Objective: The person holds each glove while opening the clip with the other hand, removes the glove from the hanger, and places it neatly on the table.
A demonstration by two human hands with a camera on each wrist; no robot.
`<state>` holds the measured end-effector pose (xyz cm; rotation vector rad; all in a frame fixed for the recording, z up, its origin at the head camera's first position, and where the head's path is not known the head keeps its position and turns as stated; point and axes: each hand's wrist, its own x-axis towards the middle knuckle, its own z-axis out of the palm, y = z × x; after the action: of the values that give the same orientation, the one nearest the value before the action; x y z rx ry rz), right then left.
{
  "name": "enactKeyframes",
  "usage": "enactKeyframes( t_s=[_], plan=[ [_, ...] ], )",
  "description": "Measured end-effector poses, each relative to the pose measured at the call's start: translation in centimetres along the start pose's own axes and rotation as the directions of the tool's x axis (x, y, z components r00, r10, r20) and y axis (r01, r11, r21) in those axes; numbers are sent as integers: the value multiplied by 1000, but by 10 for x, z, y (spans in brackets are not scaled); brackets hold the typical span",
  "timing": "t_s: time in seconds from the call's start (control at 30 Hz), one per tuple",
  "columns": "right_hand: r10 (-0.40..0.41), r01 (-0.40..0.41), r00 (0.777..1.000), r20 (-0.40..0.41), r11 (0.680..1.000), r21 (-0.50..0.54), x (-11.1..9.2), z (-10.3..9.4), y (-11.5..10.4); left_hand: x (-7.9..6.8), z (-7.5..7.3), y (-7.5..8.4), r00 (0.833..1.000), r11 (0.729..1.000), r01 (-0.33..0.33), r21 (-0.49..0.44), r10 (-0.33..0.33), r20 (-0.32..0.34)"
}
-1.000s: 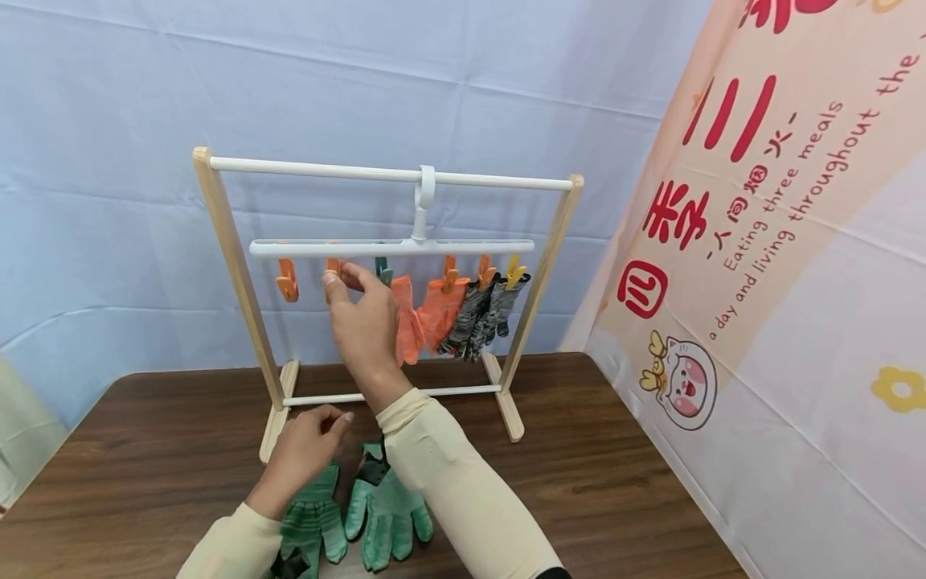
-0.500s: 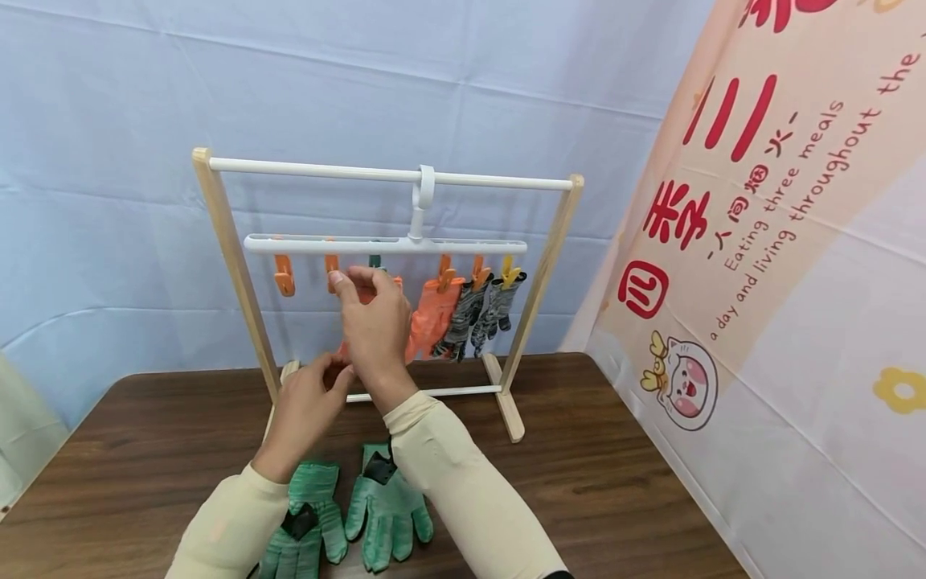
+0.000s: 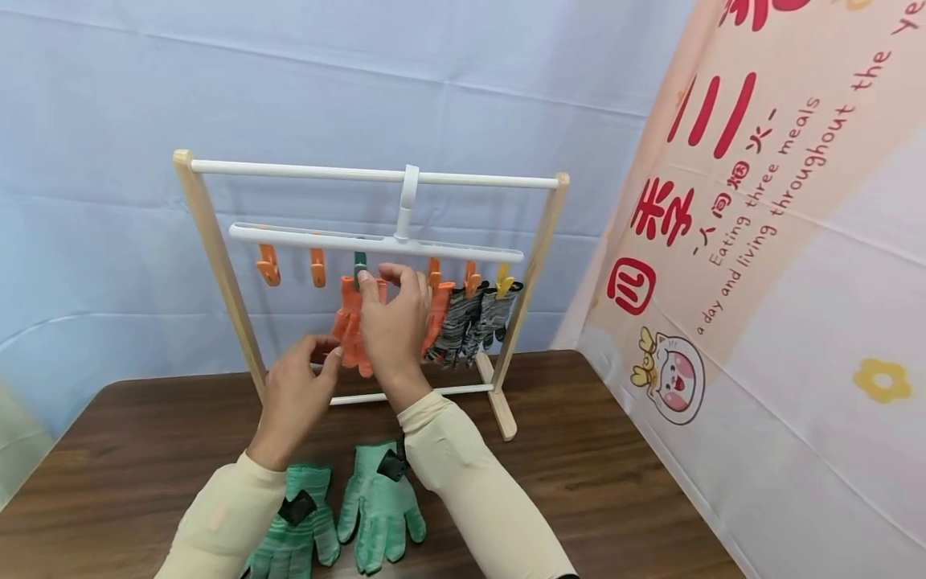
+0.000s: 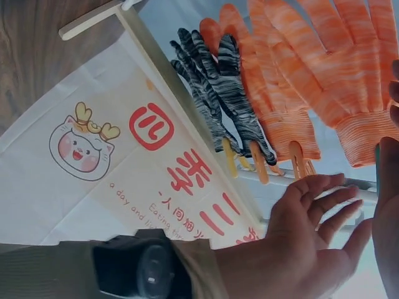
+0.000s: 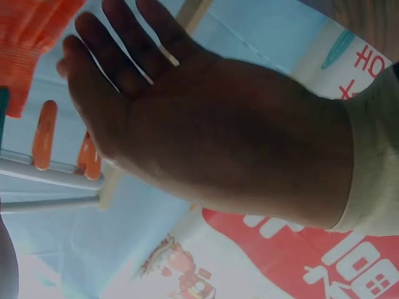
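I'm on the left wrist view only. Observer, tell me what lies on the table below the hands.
Observer: Two green gloves, side by side on the dark wooden table.
Operator: Now check the hanger's left end for me.
Observer: Two orange clips are there on the hanger, with nothing hung from either.
Operator: Report how the right hand lines up with the green clip.
Observer: From the head camera, the right hand has its thumb tip overlapping the lower part of the green clip; I can't tell whether they touch.
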<state>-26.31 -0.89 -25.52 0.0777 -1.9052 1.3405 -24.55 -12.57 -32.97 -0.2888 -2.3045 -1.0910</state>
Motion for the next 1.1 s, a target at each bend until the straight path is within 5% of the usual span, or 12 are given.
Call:
enactKeyframes(
  t_s=[0.4,0.67,1.1],
  plan=[
    [28,-19,979,200,999,-50,5,3,11,5,-2,-16,999,999,43,8,-44,25],
    [8,-1,970,245,1000,-31,18,8,21,1,1,-19,998,999,40,-1,-40,56],
    [-61,36,955,291,995,91,22,9,26,16,3,-15,998,998,65,-22,-65,6]
  ],
)
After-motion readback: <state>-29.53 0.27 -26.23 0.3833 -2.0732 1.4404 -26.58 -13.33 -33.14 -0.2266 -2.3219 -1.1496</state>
